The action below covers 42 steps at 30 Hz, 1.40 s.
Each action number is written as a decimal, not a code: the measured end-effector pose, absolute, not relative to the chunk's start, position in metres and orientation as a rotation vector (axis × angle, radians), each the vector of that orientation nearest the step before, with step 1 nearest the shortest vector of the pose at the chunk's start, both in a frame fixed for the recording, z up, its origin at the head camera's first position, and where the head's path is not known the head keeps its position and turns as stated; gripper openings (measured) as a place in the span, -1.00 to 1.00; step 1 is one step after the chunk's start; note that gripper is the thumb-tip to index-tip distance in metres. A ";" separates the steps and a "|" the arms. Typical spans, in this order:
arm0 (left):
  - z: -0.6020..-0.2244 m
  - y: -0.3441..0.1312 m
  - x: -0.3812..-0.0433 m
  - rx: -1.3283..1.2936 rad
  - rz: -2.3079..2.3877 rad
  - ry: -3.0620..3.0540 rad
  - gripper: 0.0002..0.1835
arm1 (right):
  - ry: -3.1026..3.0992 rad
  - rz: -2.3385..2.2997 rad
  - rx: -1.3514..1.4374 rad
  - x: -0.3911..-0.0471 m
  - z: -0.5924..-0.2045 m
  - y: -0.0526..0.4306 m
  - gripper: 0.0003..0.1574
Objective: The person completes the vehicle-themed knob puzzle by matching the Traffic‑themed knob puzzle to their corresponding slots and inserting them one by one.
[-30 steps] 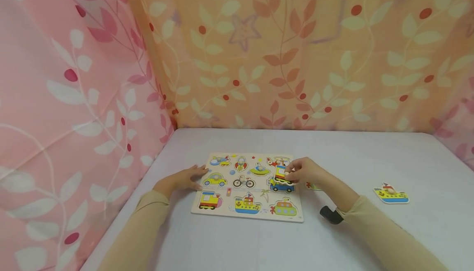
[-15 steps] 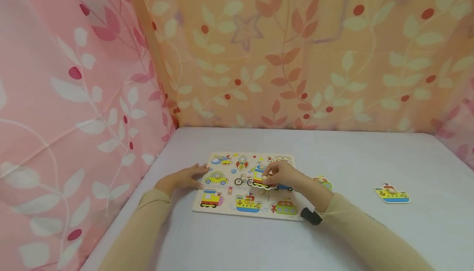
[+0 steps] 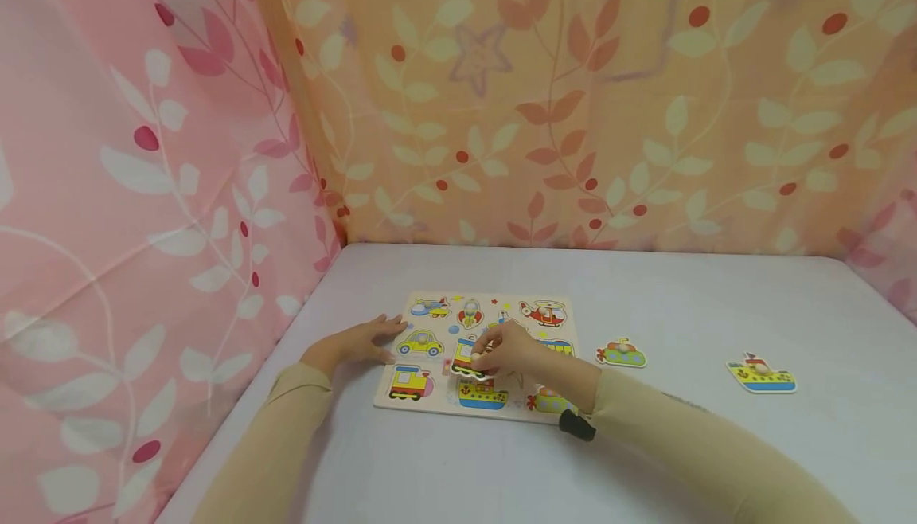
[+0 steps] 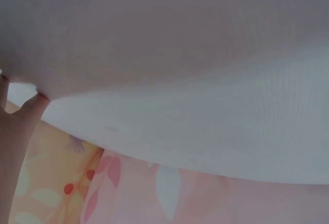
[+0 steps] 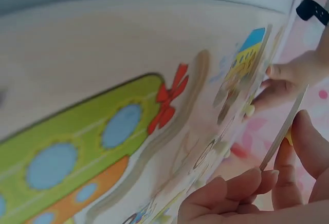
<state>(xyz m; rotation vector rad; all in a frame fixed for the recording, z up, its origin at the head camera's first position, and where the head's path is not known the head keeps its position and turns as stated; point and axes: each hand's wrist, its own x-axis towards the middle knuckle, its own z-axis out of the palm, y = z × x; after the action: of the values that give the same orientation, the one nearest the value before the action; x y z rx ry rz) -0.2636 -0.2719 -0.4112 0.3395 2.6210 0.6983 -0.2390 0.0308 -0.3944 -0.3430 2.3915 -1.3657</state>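
A wooden peg puzzle board with printed vehicles lies on the table. My right hand pinches the knob of a train puzzle piece above the board, just over the ship recess. Seen from the right wrist, the piece is edge-on between thumb and fingers, apart from the board. At the board's left edge rests my left hand, its fingers spread; the left wrist view catches only part of this hand. The train recess is at the board's near-left corner.
A submarine piece lies on the white table just right of the board, and a ship piece farther right. Car, rocket and helicopter pieces sit on the board. Patterned curtains hang behind and at the left.
My right hand has carried the train piece leftward and nearer across the board, uncovering the helicopter and the submarine piece at the right. The left hand has stayed at the board's edge.
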 end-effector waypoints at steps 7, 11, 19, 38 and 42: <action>-0.413 -0.273 -0.266 0.319 0.713 2.616 -0.23 | 2.330 -1.382 -0.314 -0.235 -0.396 0.011 -0.89; -0.414 -0.273 -0.267 0.289 0.690 2.615 -0.22 | 2.279 -1.403 -0.300 -0.232 -0.399 -0.002 -0.90; -0.413 -0.273 -0.269 0.277 0.661 2.613 -0.22 | 2.322 -1.317 -0.330 -0.230 -0.402 -0.026 -0.90; -0.409 -0.272 -0.262 0.344 0.713 2.617 -0.24 | 2.464 -0.986 -0.424 -0.230 -0.401 -0.070 -0.85; -0.409 -0.273 -0.263 0.363 0.699 2.625 -0.24 | 2.472 -0.949 -0.442 -0.229 -0.400 -0.076 -0.84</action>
<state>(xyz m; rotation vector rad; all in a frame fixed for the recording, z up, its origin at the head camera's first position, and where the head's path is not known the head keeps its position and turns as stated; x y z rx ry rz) -0.2631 -0.2726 -0.4093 0.3630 2.6250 0.6989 -0.2286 -0.0757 -0.3996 -0.4422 2.4723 -0.9493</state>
